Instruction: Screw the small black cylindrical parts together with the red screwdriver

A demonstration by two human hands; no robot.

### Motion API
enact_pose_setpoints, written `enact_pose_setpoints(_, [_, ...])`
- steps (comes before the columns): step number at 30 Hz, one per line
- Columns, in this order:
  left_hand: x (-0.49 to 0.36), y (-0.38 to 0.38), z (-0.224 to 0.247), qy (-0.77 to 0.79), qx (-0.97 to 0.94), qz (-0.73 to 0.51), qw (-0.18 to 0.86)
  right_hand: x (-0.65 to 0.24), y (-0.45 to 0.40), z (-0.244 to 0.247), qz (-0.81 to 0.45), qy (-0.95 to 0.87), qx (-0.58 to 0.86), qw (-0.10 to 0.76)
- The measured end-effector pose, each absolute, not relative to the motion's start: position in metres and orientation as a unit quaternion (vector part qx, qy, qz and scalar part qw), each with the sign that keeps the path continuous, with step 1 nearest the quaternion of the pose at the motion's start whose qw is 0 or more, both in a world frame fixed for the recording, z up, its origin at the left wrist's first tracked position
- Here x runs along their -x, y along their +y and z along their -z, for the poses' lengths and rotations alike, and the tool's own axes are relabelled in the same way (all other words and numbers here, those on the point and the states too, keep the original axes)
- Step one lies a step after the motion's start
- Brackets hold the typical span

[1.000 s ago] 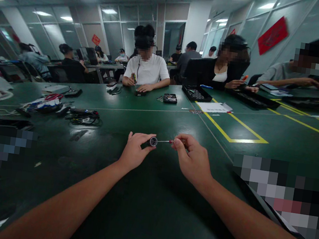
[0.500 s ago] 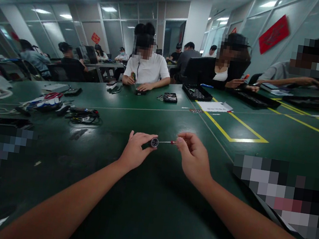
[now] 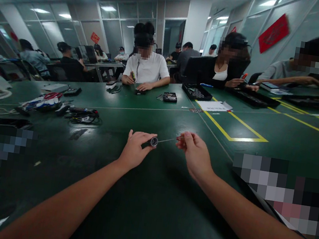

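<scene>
Between the thumb and fingers of my left hand [image 3: 136, 151] is a small dark round part [image 3: 154, 141] with a pale ring-shaped face turned toward me. My right hand [image 3: 194, 152] is closed around the red handle of a screwdriver [image 3: 178, 138]. The screwdriver's thin shaft points left, and its end meets or comes very close to the right side of the round part; I cannot tell whether it sits in it. Both hands are held above the green table [image 3: 139, 212].
Bundled black cables [image 3: 84, 116] and a heap of gloves and wires [image 3: 43, 102] lie at left. Across the table a person in a white shirt [image 3: 147, 69] works. Black trays [image 3: 197, 92] stand farther back, near a white paper [image 3: 214, 106] and yellow tape [image 3: 246, 140].
My right hand has turned and shifted slightly, so the screwdriver's handle end now sits higher and its shaft slants. The left hand and the round part have stayed almost still.
</scene>
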State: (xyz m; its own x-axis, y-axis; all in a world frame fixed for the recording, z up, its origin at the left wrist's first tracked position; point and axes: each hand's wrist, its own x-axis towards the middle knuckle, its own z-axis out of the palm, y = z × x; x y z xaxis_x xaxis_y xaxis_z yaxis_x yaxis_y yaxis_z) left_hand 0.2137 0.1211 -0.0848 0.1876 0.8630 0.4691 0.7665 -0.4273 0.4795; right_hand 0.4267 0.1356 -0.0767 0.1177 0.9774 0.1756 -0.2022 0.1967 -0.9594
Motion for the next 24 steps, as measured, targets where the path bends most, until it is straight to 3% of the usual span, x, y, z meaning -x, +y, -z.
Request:
enact_pose_setpoints(21, [-0.215,0.119,0.085,0.524,-0.771,-0.353,0.074,-0.426,0.114,0.062,-0.357,-0.604,0.439,0.562])
enact_pose_setpoints(24, [-0.216,0.119,0.085,0.527,-0.771,-0.351,0.072,-0.425,0.113,0.063,-0.342,-0.594,0.436,0.584])
